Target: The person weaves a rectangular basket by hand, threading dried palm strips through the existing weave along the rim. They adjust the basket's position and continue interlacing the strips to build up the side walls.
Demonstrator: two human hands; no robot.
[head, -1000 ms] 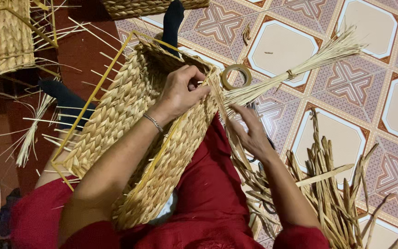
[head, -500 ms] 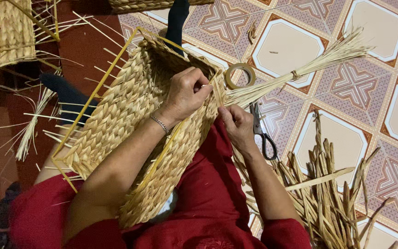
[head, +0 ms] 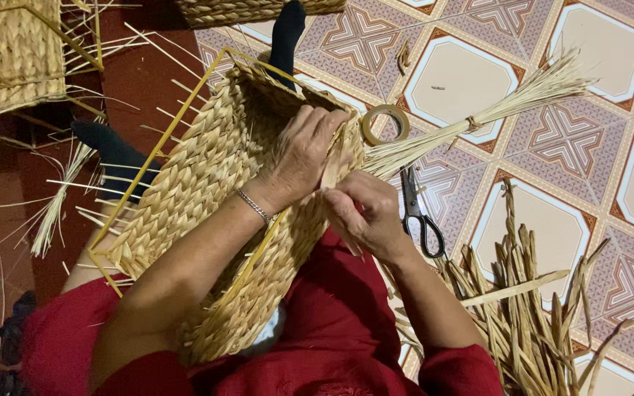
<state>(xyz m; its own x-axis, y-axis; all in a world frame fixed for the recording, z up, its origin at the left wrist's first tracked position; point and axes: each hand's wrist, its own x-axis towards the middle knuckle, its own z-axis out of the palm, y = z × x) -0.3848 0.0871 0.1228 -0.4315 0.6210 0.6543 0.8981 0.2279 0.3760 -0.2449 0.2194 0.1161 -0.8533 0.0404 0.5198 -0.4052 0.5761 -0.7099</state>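
- Gripping the rim of the woven basket (head: 207, 198), the left hand (head: 304, 155) has its fingers curled over the edge, clamped on the weave.
- Right hand (head: 365, 213) sits just beside it, fingers pinched together on a straw strand at the rim.
- Basket lies tilted across the lap, on its yellow wire frame (head: 157, 150).
- Scissors (head: 420, 209), tape roll (head: 384, 123) and tied straw bundle (head: 493, 114) lie on the tiled floor (head: 610, 183) nearby.
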